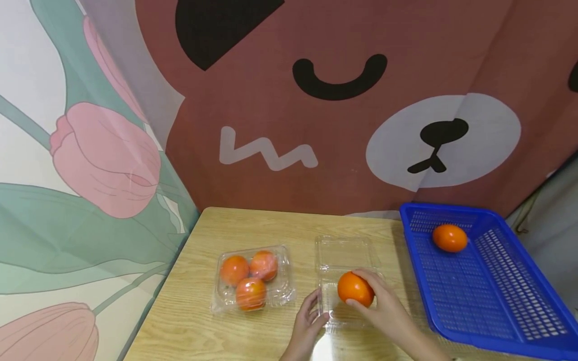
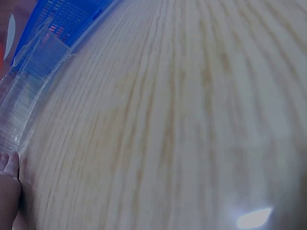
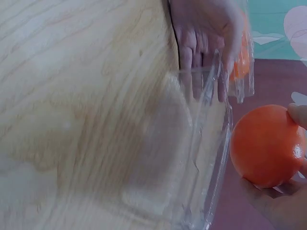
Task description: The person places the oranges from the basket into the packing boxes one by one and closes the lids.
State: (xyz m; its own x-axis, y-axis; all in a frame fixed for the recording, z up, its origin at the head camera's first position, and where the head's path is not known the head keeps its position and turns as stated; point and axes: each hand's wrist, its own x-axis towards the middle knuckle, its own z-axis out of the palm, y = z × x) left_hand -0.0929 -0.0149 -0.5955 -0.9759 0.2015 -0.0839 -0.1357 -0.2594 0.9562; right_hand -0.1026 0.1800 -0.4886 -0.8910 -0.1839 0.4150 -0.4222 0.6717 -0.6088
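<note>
My right hand (image 1: pixel 377 296) grips an orange fruit (image 1: pixel 355 289) just above the open clear plastic clamshell box (image 1: pixel 345 255) on the wooden table (image 1: pixel 253 228). In the right wrist view the same orange fruit (image 3: pixel 266 145) sits in my fingers beside the clear box (image 3: pixel 192 158). My left hand (image 1: pixel 311 316) touches the box's left edge with straight fingers; the left hand (image 3: pixel 204 36) shows behind the plastic wall. A fingertip (image 2: pixel 7 165) meets the clear box edge (image 2: pixel 24 91) in the left wrist view.
A second clear box (image 1: pixel 253 278) holding three orange fruits lies to the left. A blue plastic basket (image 1: pixel 492 306) with one orange fruit (image 1: pixel 449 237) stands at the right. Printed curtains hang behind the table and along its left side.
</note>
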